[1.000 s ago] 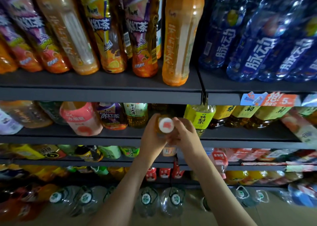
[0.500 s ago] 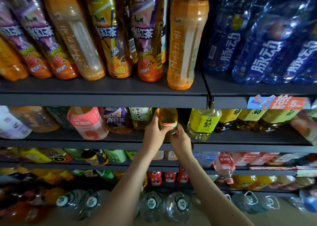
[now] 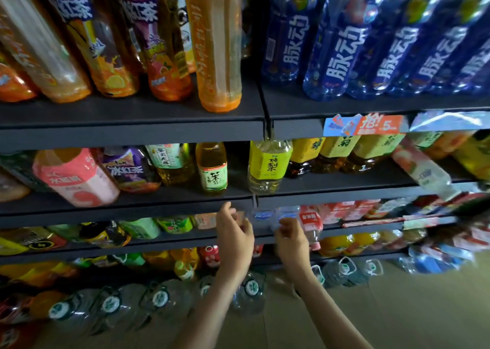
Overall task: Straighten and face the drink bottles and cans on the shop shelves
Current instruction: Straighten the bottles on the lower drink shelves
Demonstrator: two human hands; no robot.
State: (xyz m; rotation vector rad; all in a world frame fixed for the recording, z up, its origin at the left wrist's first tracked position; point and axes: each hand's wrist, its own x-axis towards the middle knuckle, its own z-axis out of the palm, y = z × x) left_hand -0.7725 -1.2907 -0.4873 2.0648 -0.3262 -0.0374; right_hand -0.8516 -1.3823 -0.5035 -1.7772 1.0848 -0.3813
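Note:
A tea bottle with a green label stands upright on the second shelf, label facing out, between a green-labelled tea bottle and a yellow-labelled pear drink bottle. Both my hands hang below that shelf's front edge, holding nothing. My left hand has loosely curled fingers in front of the third shelf. My right hand is just to its right, fingers also loosely curled, next to a red-labelled bottle.
Tall orange and iced-tea bottles fill the top shelf left; blue bottles fill the right. A pink-labelled bottle leans on the second shelf. A red price tag hangs on the top shelf edge. Large water jugs line the floor.
Both hands let go of the green-labelled tea bottle, which now stands upright on the second shelf, and dropped down to the third shelf's level. The camera view shifted closer.

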